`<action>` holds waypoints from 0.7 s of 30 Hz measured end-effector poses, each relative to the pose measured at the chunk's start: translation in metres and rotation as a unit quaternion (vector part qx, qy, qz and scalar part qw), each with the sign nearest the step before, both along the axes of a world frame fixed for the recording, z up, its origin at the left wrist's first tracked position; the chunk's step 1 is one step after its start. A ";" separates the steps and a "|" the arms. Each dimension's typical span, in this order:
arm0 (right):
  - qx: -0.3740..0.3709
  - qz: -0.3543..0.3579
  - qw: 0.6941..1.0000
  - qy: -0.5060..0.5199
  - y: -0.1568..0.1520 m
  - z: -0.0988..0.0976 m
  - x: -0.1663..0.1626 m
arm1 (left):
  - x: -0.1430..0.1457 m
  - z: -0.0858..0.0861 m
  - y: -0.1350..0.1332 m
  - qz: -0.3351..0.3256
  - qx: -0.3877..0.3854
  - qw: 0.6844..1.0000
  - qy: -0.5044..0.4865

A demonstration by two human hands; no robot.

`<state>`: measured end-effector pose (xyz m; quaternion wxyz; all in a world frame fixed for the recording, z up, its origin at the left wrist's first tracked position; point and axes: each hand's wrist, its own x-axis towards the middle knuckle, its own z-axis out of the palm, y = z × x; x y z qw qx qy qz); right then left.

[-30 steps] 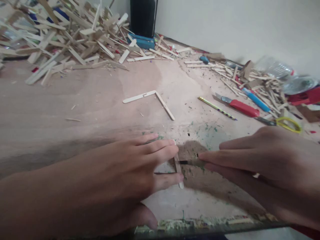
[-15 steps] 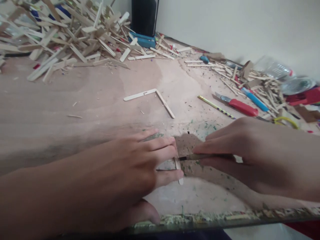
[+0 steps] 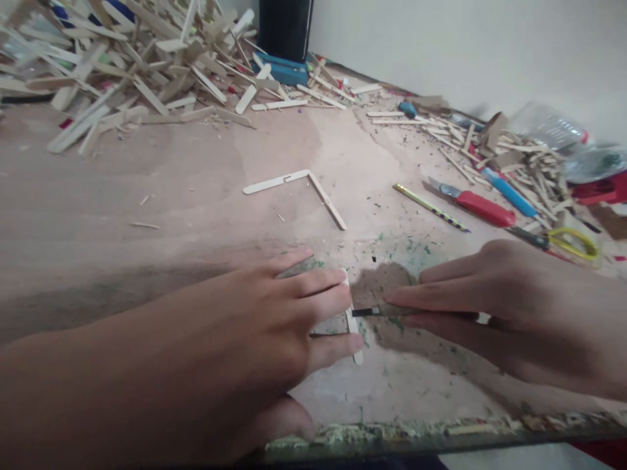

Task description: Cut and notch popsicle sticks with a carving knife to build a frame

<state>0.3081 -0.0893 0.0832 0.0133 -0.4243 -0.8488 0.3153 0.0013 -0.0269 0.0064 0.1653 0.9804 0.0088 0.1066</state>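
Note:
A wooden craft stick (image 3: 353,336) lies on the wooden table near its front edge, pointing away from me. My left hand (image 3: 274,320) rests palm down with fingers spread, several fingertips pressing the stick to the table. From the right, my right hand (image 3: 470,307) grips a slim craft knife (image 3: 366,313), its dark blade tip at the stick's right edge; most of the handle is hidden in the fingers. Beyond the hands lie one craft stick with a small notch (image 3: 274,183) and another stick (image 3: 327,201), their ends meeting at an angle.
A large heap of craft sticks (image 3: 147,62) fills the back left. A dark upright device (image 3: 285,29) stands in a blue holder. At right are a pencil (image 3: 431,207), a red-handled cutter (image 3: 484,207), a blue-handled tool (image 3: 509,191), yellow-handled scissors (image 3: 573,243) and plastic bottles (image 3: 548,127).
My right hand has shifted slightly right, and more of the blade shows beside the stick. The scissors are more visible above that hand. My left hand keeps its place on the stick.

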 end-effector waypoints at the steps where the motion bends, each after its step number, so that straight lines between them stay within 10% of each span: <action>1: -0.002 -0.001 1.000 0.010 -0.001 0.001 -0.003 | 0.000 0.000 0.000 0.003 0.001 1.000 -0.002; 21: 0.129 0.038 0.980 -0.145 -0.012 0.006 -0.013 | 0.006 0.008 0.003 -0.008 0.012 1.000 0.004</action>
